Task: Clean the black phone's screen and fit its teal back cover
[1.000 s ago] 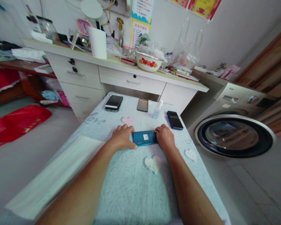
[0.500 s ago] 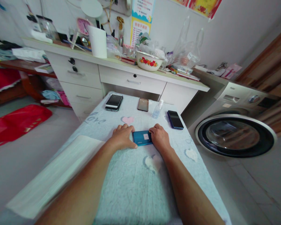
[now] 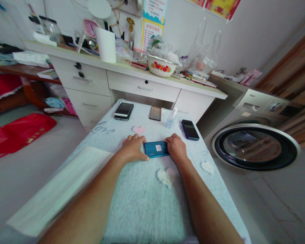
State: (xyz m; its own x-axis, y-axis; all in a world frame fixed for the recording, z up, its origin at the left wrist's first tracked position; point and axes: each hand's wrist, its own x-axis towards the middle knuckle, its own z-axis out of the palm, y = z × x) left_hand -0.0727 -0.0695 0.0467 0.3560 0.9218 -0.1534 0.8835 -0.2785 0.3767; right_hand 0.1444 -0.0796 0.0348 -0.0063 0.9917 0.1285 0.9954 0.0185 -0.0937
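A blue phone lies back up on the cloth-covered table, a small pale sticker on its back. My left hand grips its left end, with the thumb at the near corner and the fingers at the far one. Around the right end are the curled fingers of my right hand; its fingertips are partly hidden. Beyond the phone stand a clear spray bottle and a phone case. A dark phone rests to the right, and stacked phones sit at the far left.
A folded white cloth or paper covers the table's left edge. Behind the table is a white desk bearing a floral bowl, a paper roll and clutter. A washing machine stands at the right.
My right hand has slid a little to the right along the blue phone, uncovering more of its back. The left hand and the phone stay in place.
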